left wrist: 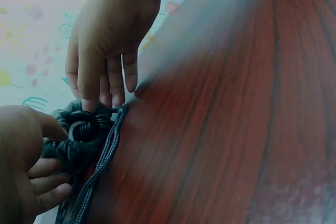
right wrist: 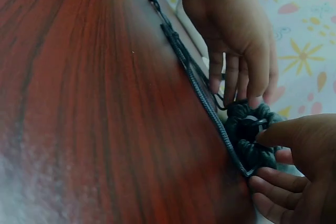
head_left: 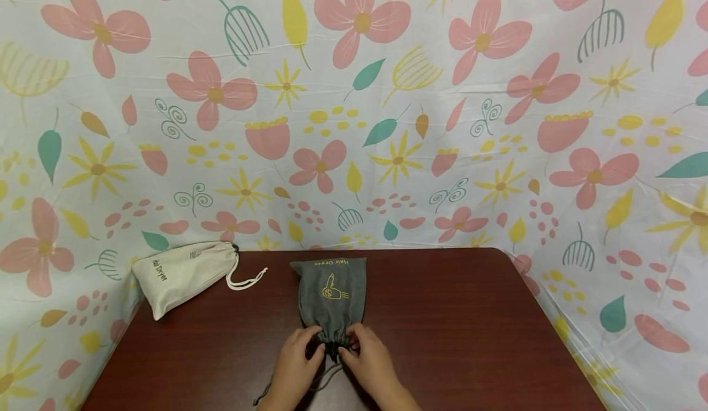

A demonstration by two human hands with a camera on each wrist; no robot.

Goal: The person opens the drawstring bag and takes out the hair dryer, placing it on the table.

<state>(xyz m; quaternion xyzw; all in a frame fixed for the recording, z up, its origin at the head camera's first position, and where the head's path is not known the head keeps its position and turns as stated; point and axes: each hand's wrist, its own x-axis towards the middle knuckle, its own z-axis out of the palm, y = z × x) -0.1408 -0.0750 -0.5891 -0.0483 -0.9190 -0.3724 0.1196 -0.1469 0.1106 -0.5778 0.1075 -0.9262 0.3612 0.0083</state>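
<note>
A dark grey drawstring bag [head_left: 334,300], printed "Hair Dryer" with a yellow dryer drawing, lies on the table with its gathered mouth toward me. My left hand [head_left: 294,363] pinches the left side of the mouth, thumb at the inner edge and fingers outside. On the opposite side, my right hand [head_left: 372,357] pinches the rim the same way. The mouth is partly open, and something black and ridged [left wrist: 84,128] shows inside; most of it is hidden. A dark drawstring [right wrist: 202,98] trails from the mouth over the table.
A cream drawstring bag [head_left: 188,276], also marked "Hair Dryer", lies at the table's back left with its white cord [head_left: 249,283] loose. The table [head_left: 453,325] has a dark reddish wood top. A flowered cloth [head_left: 354,122] hangs behind and along both sides.
</note>
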